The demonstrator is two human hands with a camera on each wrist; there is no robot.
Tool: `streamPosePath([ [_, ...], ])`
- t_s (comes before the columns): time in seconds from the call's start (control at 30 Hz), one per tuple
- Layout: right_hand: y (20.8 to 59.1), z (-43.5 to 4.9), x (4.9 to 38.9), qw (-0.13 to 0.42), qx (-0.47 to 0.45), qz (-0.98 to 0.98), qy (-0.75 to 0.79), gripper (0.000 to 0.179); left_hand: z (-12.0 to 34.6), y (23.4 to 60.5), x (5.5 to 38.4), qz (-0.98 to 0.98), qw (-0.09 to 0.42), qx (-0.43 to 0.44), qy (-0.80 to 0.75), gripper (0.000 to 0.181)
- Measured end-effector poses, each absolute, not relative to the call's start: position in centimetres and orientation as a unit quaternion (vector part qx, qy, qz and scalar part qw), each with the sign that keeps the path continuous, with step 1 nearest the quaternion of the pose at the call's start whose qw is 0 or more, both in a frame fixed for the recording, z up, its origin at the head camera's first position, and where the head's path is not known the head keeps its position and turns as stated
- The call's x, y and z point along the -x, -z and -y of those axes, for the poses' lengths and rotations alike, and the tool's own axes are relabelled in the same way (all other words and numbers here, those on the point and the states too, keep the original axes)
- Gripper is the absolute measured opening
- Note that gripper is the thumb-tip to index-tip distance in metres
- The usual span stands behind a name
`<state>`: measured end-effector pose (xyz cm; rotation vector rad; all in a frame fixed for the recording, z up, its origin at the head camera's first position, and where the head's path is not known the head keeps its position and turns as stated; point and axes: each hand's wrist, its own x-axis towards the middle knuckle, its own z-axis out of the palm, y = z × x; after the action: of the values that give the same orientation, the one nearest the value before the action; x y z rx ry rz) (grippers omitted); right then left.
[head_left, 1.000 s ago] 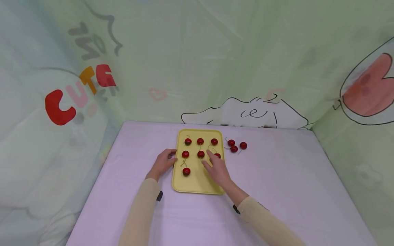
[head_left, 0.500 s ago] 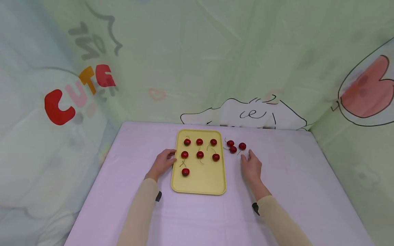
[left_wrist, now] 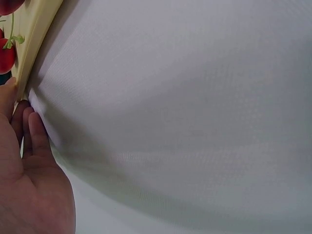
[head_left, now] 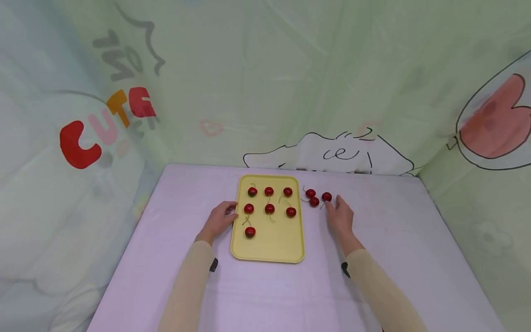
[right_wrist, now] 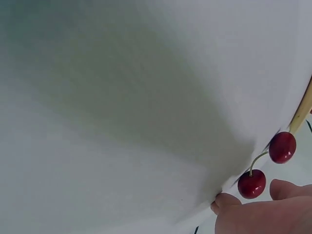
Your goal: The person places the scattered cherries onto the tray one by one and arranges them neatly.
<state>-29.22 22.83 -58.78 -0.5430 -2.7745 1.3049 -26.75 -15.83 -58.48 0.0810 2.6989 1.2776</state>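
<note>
A yellow tray (head_left: 267, 246) carries several red cherries with stems, among them a front-left cherry (head_left: 250, 232). My left hand (head_left: 218, 221) touches the tray's left edge; in the left wrist view, its fingertips (left_wrist: 39, 129) lie against the rim. Right of the tray, my right hand (head_left: 341, 219) is at a loose cherry (head_left: 326, 197), thumb and forefinger apart and no firm grip visible. The right wrist view has that hand (right_wrist: 265, 214) close beside a cherry (right_wrist: 252, 184), with another cherry (right_wrist: 282, 147) nearer the tray edge.
Two more loose cherries lie together right of the tray, a rear one (head_left: 310, 193) and a front one (head_left: 314, 202). A pale lilac cloth (head_left: 265, 299) covers the table. Printed fabric walls (head_left: 265, 92) stand behind and at both sides.
My right hand has left the tray, moved right to the loose cherries, and then come slightly forward onto the rightmost one. My left hand has stayed at the tray's edge.
</note>
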Motion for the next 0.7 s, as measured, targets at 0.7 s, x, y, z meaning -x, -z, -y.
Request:
streamPosePath([
  [0.7, 59.2, -21.7, 31.7, 0.037, 0.140, 0.906, -0.398, 0.054, 15.6, 58.1, 26.6, -0.901, 0.083, -0.009, -0.425, 0.045],
])
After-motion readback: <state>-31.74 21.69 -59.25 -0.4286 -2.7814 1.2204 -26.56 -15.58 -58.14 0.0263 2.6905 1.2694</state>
